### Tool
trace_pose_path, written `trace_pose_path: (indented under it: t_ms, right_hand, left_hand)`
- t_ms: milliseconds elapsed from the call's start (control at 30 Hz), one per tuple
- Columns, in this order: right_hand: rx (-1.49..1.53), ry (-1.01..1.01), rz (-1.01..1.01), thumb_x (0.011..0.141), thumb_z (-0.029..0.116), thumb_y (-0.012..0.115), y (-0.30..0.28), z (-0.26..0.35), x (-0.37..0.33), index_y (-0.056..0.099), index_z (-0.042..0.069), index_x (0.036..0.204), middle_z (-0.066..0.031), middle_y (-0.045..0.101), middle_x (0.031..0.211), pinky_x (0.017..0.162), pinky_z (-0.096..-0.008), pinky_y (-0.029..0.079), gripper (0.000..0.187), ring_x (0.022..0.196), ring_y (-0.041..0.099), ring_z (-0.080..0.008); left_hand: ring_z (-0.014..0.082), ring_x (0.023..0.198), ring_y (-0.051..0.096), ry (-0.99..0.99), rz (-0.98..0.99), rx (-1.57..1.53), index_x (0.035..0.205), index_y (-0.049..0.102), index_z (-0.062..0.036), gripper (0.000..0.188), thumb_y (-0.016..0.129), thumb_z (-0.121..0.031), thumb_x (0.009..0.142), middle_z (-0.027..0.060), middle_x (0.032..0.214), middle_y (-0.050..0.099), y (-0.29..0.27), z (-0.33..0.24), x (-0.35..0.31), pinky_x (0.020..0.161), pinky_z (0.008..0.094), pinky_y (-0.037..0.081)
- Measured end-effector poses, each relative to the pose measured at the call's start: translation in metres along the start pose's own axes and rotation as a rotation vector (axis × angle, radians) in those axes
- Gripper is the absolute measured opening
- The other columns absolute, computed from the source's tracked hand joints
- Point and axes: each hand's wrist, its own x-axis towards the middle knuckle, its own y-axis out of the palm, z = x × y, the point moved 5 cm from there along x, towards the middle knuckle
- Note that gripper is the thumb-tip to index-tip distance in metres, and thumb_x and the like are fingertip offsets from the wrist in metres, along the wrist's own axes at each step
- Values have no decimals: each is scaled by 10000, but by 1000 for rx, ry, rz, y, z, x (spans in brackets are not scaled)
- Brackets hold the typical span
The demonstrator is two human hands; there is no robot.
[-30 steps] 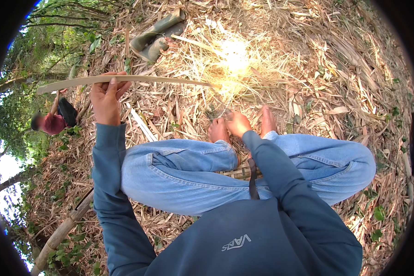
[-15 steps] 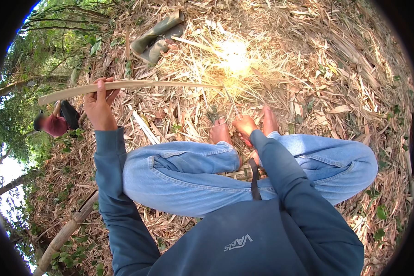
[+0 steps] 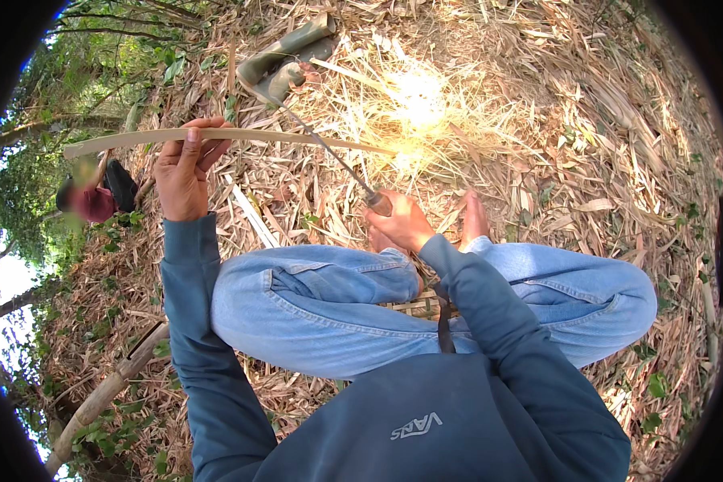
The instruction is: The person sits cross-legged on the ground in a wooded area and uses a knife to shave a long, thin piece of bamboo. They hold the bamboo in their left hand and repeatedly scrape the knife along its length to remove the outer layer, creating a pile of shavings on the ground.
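Note:
A long, pale strip of split bamboo (image 3: 128, 139) lies sideways in front of me, its wider end to the left. My left hand (image 3: 185, 177) is closed around it near that end, the thumb pressed on top. In my right hand (image 3: 406, 223), above my bare feet, I grip the wooden handle of a knife (image 3: 329, 150). The long, narrow, dark blade slants away to the far left and crosses over the strip in this view. I cannot tell whether blade and strip touch. The strip's thin end reaches the pile of fine shavings (image 3: 361, 108).
Rubber boots (image 3: 285, 60) lie on the ground beyond the strip. Dry leaves (image 3: 586, 209) cover the ground. A person (image 3: 96, 202) is at the far left. At lower left rests a thick pole (image 3: 112, 390). Something woven (image 3: 418, 307) shows between my legs (image 3: 313, 305).
My right hand has lifted slightly left, and the knife has swung up so its blade points to the far left across the strip. The left hand has turned a little, raising the strip slightly.

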Motion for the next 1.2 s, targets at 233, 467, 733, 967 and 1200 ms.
trace_pose_path:
  t_ms: [233,467,733,967,1200]
  right_hand:
    - [-1019,-613,2,788,190,572,2,-42,17,643,28,741,-121,621,717,619,-369,497,184,702,596,-239]
    - [46,207,-59,783,194,647,-16,-74,14,514,37,699,-34,496,543,430,-320,407,223,441,473,-156]
    - [123,359,-96,775,179,629,-35,-117,14,506,47,707,-53,485,495,337,-316,379,192,359,475,-172]
    - [40,301,-143,810,204,630,-41,-132,28,562,12,799,-88,548,601,427,-335,430,204,458,530,-195]
    - [-535,-346,-653,875,241,575,-58,-52,20,476,-36,1246,-181,556,1111,921,-395,407,474,1053,528,-321]
  left_hand:
    - [218,887,663,-14,-4,134,1016,640,8,246,584,-206,907,132,934,675,9,-6,-2,787,332,564]
    - [215,919,658,17,71,15,1046,639,-5,246,580,-202,912,116,970,670,10,-9,-5,781,318,571]
    - [167,850,656,99,-149,-22,1037,619,-10,219,554,-189,930,86,922,671,1,-13,-2,687,273,567]
    - [142,749,652,293,-463,-16,1003,620,-8,218,535,-199,942,91,857,673,-25,-40,-13,608,244,545]
    - [127,712,646,309,-458,-24,997,611,-9,220,525,-206,948,85,831,671,-22,-44,-13,571,235,518]
